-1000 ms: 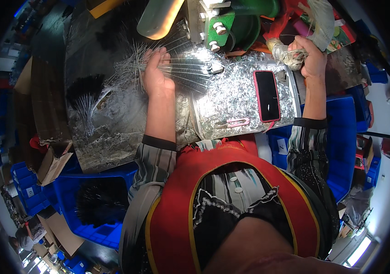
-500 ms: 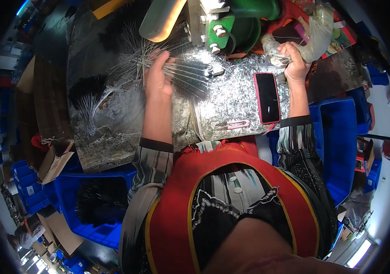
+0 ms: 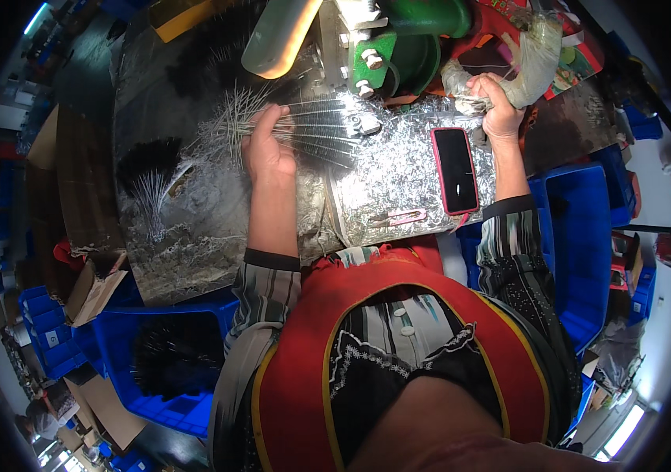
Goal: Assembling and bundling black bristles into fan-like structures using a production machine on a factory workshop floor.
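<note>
My left hand (image 3: pixel 270 153) is closed around a fanned bundle of thin wire brushes (image 3: pixel 323 130). Their bristled ends point right toward a small metal part (image 3: pixel 364 123) under bright light, and bare wire stems stick out to the left of my fingers. Over on the right, my right hand (image 3: pixel 502 116) grips a curved handle (image 3: pixel 541 59) wrapped in greyish plastic or tape. That handle stands beside a green machine (image 3: pixel 414 67) with bolts on its side. Some of my left fingers are hidden beneath the brushes.
A phone in a red case (image 3: pixel 455 171) and a pink-handled tool (image 3: pixel 406 215) lie on the foil-like bench cover (image 3: pixel 367 193). More dark brushes (image 3: pixel 149 169) lie at left. Blue bins (image 3: pixel 579 252) flank me; the left bin (image 3: pixel 127 377) holds black brushes. A lamp (image 3: pixel 280 35) hangs overhead.
The brush fan in my left hand has narrowed and turned, with its ends closer to the metal part. My right hand keeps its grip on the wrapped handle. The whole view has shifted slightly.
</note>
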Motion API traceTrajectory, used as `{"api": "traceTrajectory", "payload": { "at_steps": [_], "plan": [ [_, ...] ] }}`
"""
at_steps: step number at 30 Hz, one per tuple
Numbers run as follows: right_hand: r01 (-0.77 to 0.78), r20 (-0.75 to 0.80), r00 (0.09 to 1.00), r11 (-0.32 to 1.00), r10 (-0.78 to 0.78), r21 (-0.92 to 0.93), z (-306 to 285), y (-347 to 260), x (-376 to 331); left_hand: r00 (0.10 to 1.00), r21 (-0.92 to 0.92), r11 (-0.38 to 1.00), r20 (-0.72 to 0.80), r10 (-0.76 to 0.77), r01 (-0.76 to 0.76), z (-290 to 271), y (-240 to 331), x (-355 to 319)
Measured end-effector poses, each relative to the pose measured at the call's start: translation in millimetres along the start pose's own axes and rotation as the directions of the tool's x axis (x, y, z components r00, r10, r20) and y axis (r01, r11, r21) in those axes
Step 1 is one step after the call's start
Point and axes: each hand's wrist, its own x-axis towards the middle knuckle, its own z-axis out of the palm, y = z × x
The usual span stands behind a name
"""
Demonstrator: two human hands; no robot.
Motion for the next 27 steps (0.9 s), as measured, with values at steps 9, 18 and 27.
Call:
{"api": "traceTrajectory", "payload": {
  "at_steps": [9, 18, 27],
  "plan": [
    [-0.393, -0.120, 0.918, 0.910, 0.378, -0.136, 12, -71, 37, 0.970, -0.016, 0.982, -0.160, 0.181, -0.186, 14, -8, -3],
    [-0.348, -0.135, 0.930, 0.937, 0.343, -0.019, 7, -53, 24, 0.965, -0.036, 0.970, -0.123, 0.233, -0.239, 25, -15, -2],
    [-0.480, -0.137, 0.876, 0.862, 0.462, -0.162, 20, -65, 32, 0.951, -0.013, 0.965, -0.172, 0.256, -0.263, 21, -15, -2]
  ]
}}
